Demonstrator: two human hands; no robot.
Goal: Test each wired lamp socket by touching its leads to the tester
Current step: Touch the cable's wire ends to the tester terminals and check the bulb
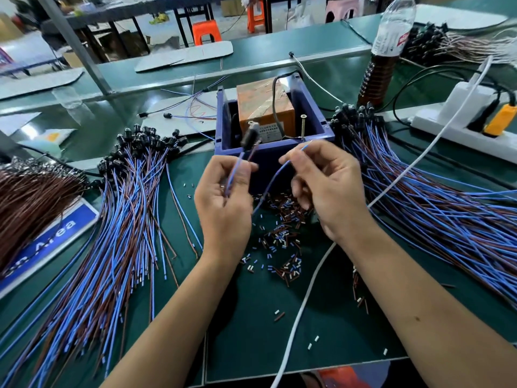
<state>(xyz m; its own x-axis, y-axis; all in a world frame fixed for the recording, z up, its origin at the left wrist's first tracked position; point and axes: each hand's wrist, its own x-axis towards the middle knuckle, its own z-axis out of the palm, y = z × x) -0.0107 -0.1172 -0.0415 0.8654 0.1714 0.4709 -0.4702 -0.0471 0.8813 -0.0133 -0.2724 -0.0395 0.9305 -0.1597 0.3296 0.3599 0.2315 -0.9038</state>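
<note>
Over a green desk (321, 345), left hand (223, 203) with fingers (246, 168) curled round the blue and brown leads just below a blurred black lamp socket (247, 138), lifted in front of the blue tester box (316, 116). Right hand (327, 189) pinching the far end of the blue lead (272, 177), tip raised toward the upright screw (303, 126) at the box's near rim. Heaps of wired sockets fanned left (126, 208) and right (419, 191) of the box. Cut insulation scraps (282, 236) strewn beneath both hands. White cable (305, 301) across the desk; power strip (475, 127) and bottle (387, 49) at far right.
</note>
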